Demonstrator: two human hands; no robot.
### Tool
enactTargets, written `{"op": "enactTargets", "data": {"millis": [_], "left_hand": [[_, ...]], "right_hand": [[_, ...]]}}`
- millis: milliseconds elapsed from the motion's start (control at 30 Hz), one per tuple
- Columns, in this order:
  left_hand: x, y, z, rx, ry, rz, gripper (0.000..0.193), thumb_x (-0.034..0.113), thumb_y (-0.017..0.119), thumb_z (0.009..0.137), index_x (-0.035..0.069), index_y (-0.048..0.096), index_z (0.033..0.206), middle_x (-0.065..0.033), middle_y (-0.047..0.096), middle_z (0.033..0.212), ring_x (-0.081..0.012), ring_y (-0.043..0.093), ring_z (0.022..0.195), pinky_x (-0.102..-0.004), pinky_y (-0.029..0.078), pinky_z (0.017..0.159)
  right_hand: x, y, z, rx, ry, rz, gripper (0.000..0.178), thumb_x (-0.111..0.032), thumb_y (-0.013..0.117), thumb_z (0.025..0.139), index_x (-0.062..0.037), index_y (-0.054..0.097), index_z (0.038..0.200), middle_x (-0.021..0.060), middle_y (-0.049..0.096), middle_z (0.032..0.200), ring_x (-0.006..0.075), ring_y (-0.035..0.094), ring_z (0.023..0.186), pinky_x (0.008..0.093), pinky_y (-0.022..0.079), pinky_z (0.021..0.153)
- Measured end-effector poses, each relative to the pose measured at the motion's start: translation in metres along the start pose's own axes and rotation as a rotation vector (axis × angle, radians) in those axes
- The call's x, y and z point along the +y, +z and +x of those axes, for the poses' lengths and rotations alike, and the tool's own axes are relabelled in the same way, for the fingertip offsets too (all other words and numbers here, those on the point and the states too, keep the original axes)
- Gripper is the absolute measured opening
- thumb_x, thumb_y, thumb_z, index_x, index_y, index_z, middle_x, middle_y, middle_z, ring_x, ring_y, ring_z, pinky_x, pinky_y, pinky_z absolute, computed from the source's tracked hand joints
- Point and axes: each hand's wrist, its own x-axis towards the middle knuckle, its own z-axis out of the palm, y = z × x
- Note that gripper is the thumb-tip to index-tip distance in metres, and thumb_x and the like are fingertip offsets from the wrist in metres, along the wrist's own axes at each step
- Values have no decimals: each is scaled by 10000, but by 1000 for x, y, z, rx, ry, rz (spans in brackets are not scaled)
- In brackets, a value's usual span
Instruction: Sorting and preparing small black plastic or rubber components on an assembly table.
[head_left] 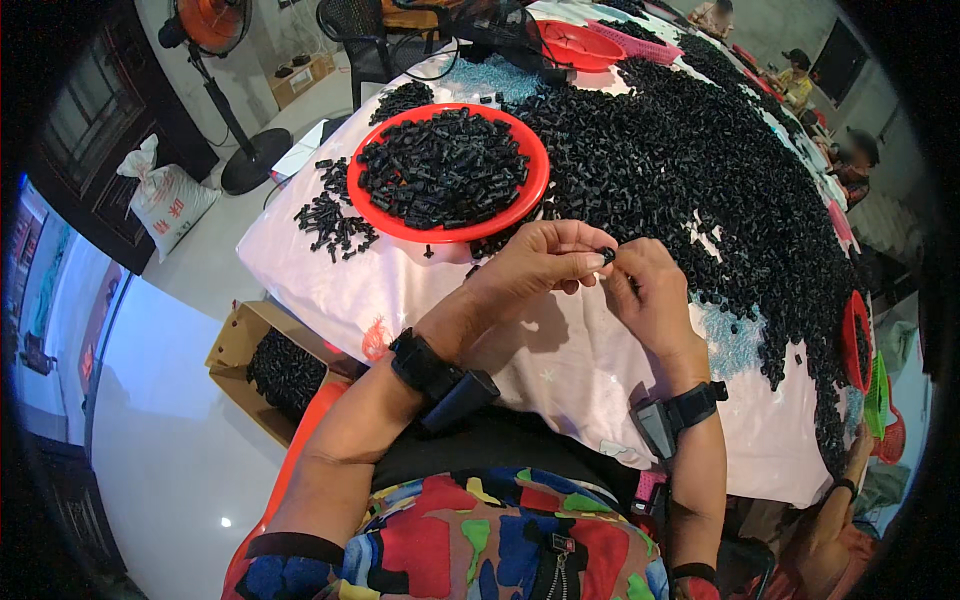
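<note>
Both of my hands are raised over the near part of the cloth-covered table, fingertips close together. Between the thumb and fingers of my left hand (556,256) is a small black plastic part (607,256). My right hand (650,294) is closed right beside it, its fingers curled; whatever it pinches is hidden. Just beyond my left hand stands a red basin (541,180) heaped with small black plastic parts (440,165). A wide pile of similar black parts (690,180) spreads beyond my hands and to the right.
Clear bluish pieces (733,338) lie by the pile's near edge. A cardboard box (235,345) of black parts stands low at left. Behind it are a white sack (165,195) and a standing fan (250,160). A co-worker's arm (835,500) shows at lower right; other people sit along the far side.
</note>
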Motion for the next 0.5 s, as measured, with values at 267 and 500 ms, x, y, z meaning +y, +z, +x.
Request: {"op": "enactTargets", "data": {"millis": [267, 500], "left_hand": [[3, 9, -4, 102, -54, -8, 297, 190, 707, 954, 62, 668, 1219, 2, 717, 1012, -43, 609, 829, -212, 474, 744], [-2, 11, -2, 62, -34, -91, 218, 189, 701, 946, 73, 692, 1131, 31, 685, 922, -38, 585, 795, -210, 443, 721]], "right_hand": [[-14, -7, 0, 146, 454, 939, 154, -72, 674, 969, 13, 720, 1088, -28, 651, 918, 29, 562, 769, 191, 456, 685], [-18, -8, -1, 165, 362, 866, 184, -55, 672, 963, 5, 721, 1130, -9, 669, 890, 40, 597, 765, 201, 480, 654]]}}
